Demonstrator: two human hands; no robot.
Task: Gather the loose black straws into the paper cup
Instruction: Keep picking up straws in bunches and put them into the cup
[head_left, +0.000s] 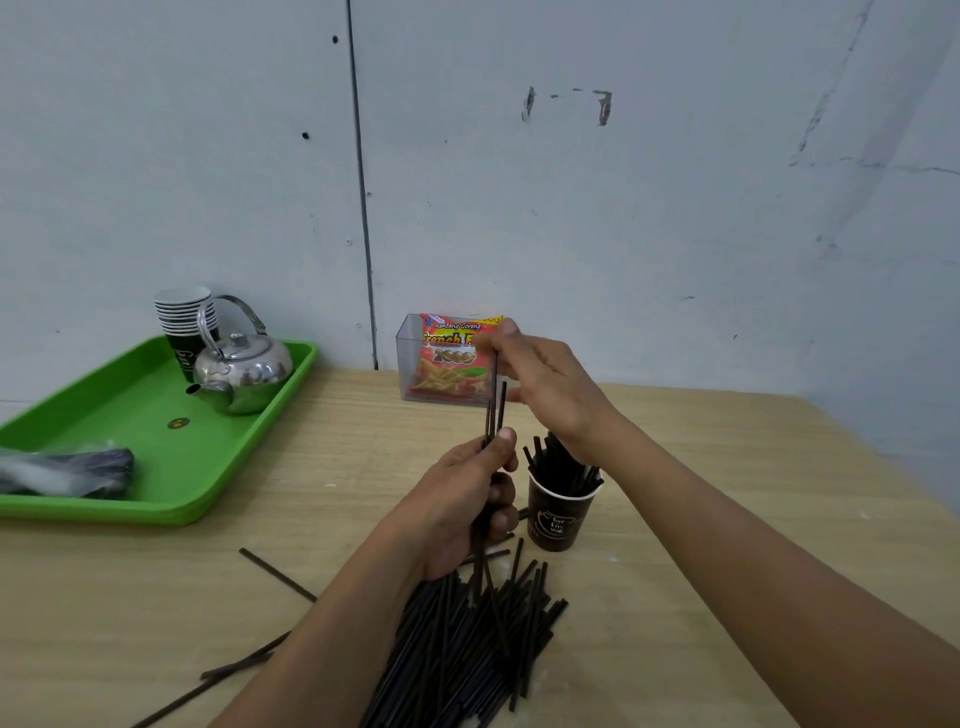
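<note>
A pale grey-blue wall (649, 197) fills the upper half of the view, scuffed and marked with small dark holes and chipped patches. A dark vertical seam (362, 197) runs down it to the table edge. Below, a light wood-grain table (727, 499) stands against the wall under soft, even light.

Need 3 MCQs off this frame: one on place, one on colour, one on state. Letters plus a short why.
1. The paper cup stands:
A. on the tray
B. on the table right of the left hand
C. in the clear box

2. The tray is:
A. green
B. red
C. blue

3. The left hand is:
A. open and flat
B. shut on a few straws
C. on the kettle

Answers:
1 B, cup sits on the wooden table.
2 A, green rim.
3 B, its grip is closed around upright straws.
</note>
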